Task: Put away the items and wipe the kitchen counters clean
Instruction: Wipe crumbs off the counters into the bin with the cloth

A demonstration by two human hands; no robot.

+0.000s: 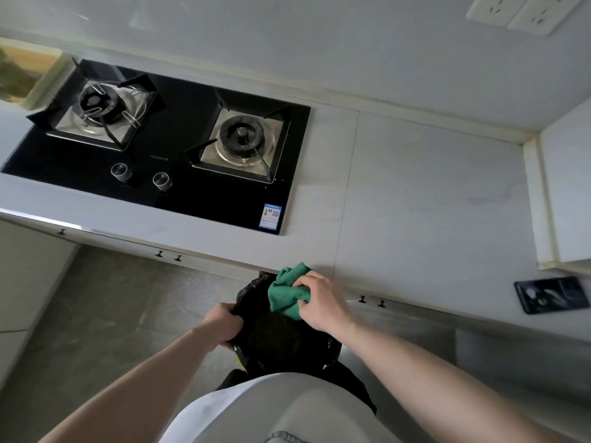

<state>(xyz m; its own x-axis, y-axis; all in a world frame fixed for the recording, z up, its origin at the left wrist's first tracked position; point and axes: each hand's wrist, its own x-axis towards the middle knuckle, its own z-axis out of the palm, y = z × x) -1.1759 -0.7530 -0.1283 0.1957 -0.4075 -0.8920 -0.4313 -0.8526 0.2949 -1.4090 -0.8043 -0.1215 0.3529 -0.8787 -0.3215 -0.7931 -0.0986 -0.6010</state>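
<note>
Counter [415,203] stretches pale and bare across the far side, its near edge just beyond my hands. At that edge my right hand [319,300] is closed around a bunched green cloth [287,292] — fingers curled tight into the folds, the cloth hanging over the open mouth of a black bag [271,330]. My left hand [224,324] grips the bag's left rim, fingers wrapped shut on the plastic, holding it below the counter's edge. A black gas hob [179,148] sits to the far left; a dark phone [551,294] lies on the counter at the right.
</note>
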